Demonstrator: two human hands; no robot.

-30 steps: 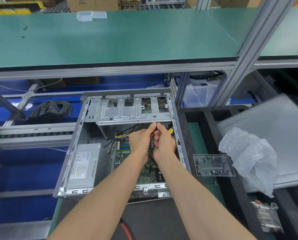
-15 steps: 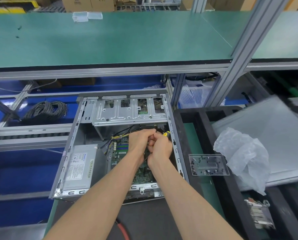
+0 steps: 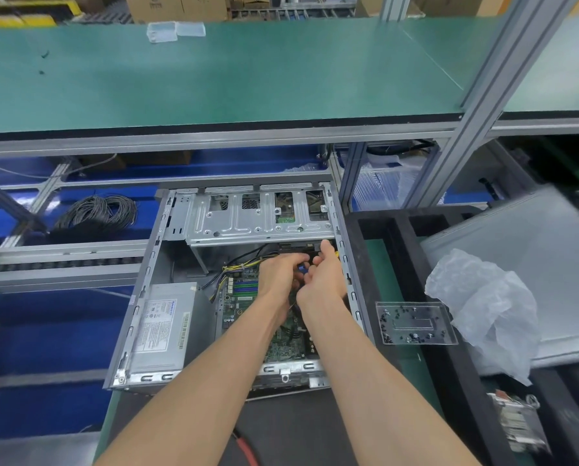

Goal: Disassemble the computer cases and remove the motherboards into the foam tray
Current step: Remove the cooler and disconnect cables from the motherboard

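Metal computer case (image 3: 167, 264) | both hands inside | left hand (image 3: 279, 274), right hand (image 3: 325, 277) fingers curled

The right hand (image 3: 325, 277) has loosened, its fingers now spread.

Only printed matter is the white label (image 3: 159, 326) on top of the power supply (image 3: 162, 327) in the computer case (image 3: 140, 297): a short blue brand word near its top edge, rows of tiny print and a barcode strip along its right side, all too small and blurred to read. Cardboard box (image 3: 157, 6) at the far top edge, behind the green counter (image 3: 214, 72), carries a dark logo mark, also illegible. No legible text, number or sign anywhere else.
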